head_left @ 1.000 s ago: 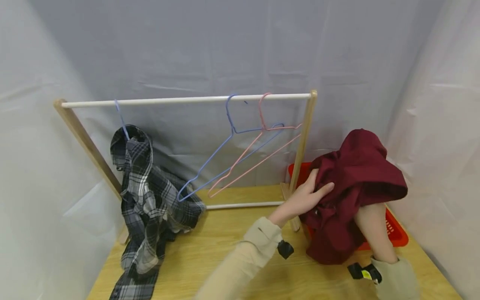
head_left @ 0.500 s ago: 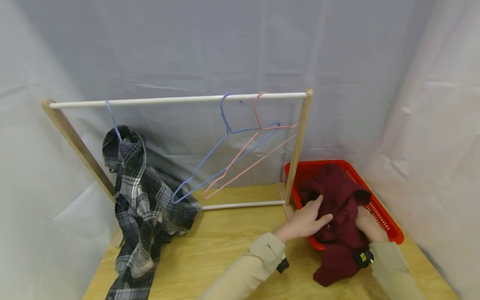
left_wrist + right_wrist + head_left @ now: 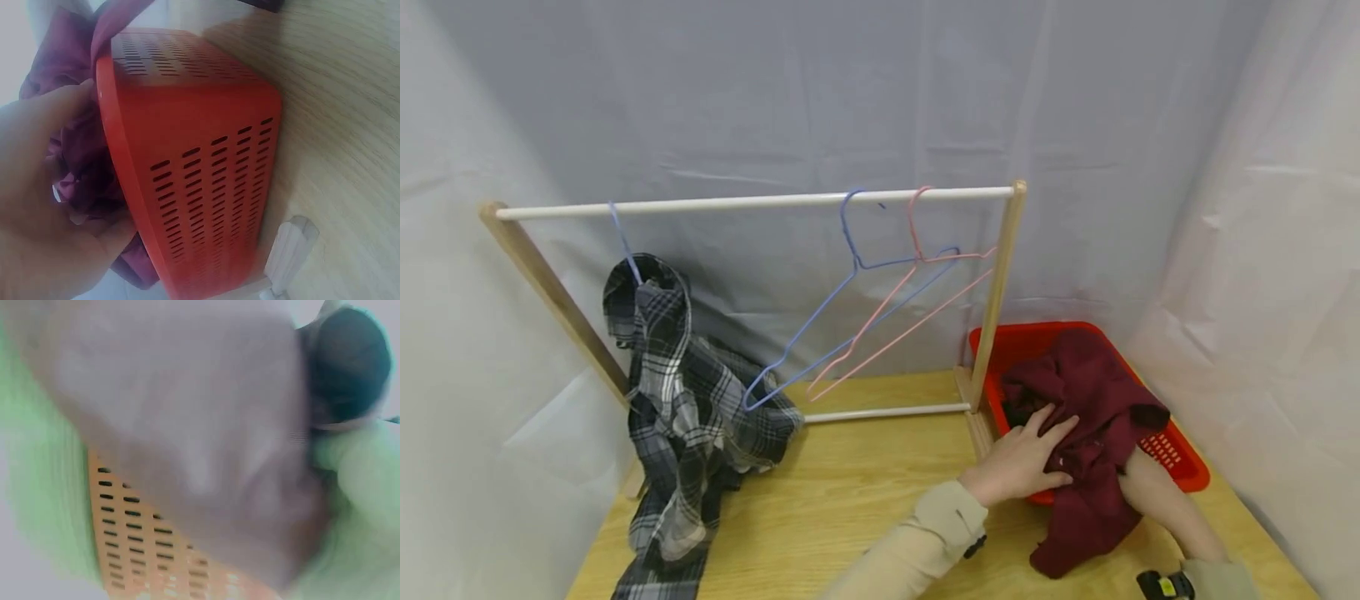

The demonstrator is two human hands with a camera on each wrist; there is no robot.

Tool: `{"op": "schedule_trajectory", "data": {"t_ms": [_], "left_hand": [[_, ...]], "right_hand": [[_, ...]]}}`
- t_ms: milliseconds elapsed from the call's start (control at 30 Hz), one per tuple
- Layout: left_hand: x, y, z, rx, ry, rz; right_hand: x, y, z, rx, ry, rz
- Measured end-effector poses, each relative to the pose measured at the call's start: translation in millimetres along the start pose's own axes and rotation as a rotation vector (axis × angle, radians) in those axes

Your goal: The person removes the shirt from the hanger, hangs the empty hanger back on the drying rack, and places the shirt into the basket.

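1. The left hand is laid on the dark maroon cloth garment with fingers spread; nothing is clenched. The cloth is best steadied by light contact there, so that it is not dragged along.
2. The right hand is tucked in under the garment's right side. Its fingers are covered and the right wrist view is blurred, so whether cloth is gripped cannot be told.
3. The garment is bunched mostly inside the red perforated plastic basket, with one end hung over the near rim. The step in hand is judged to be the handling of this bundle; it should be done with loose folds gathered in and an edge found before any pull is made, lest the basket be shifted.
4. The wooden post of the rack stands by the basket's left edge, on the light wood worktop; clearance should be kept there.
5. On the white rail, a pink wire hanger and a blue wire hanger are hung bare; a grey plaid shirt is hung farther left.
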State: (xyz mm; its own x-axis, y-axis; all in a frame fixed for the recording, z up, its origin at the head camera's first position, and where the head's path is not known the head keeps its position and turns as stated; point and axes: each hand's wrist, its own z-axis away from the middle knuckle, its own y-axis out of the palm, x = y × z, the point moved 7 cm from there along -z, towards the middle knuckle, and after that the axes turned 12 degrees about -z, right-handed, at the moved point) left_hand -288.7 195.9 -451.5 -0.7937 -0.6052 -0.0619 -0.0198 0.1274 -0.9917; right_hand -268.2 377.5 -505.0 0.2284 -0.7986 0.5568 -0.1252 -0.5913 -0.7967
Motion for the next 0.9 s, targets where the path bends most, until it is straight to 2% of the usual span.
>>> {"op": "schedule_trajectory", "data": {"t_ms": [67, 100, 167, 267, 367, 400, 467, 600, 733, 833, 900], "left_hand": [[1.0, -0.3, -1.0, -0.019, 0.002, -0.014], [1.6, -0.7, -1.4, -0.026, 0.001, -0.020], [3.7, -0.8, -2.2, -0.038, -0.006, -0.017], [7.8, 0.4, -2.5, -0.042, -0.022, 0.011], [12.9, 1.3, -2.2, -0.044, -0.038, 0.069], [14.4, 1.2, -2.2, -0.042, -0.041, 0.086], [16.9, 1.6, -2.1, -0.038, -0.044, 0.125], [19.8, 3.0, -1.8, -0.014, -0.042, 0.190], [23.0, 4.3, -1.4, -0.003, -0.050, 0.221], [25.5, 4.6, -1.5, -0.005, -0.053, 0.222], [26.8, 4.3, -1.3, -0.005, -0.056, 0.219]], "right_hand": [[46.0, -18.6, 16.6, -0.025, 0.035, -0.002], [59.0, -24.3, 24.9, -0.031, 0.058, -0.026], [67.5, -27.3, 40.3, -0.057, 0.038, -0.055], [66.0, -20.5, 57.9, -0.121, -0.133, -0.070], [63.1, -11.0, 66.2, -0.226, -0.334, -0.012], [62.6, -9.8, 66.7, -0.263, -0.373, -0.001], [62.7, -12.0, 66.5, -0.347, -0.386, 0.020], [69.0, -23.9, 65.9, -0.428, -0.309, 0.005], [78.0, -28.4, 59.4, -0.392, -0.236, 0.093], [84.9, -30.2, 48.1, -0.358, -0.233, 0.146], [91.2, -35.8, 39.3, -0.380, -0.263, 0.152]]}}
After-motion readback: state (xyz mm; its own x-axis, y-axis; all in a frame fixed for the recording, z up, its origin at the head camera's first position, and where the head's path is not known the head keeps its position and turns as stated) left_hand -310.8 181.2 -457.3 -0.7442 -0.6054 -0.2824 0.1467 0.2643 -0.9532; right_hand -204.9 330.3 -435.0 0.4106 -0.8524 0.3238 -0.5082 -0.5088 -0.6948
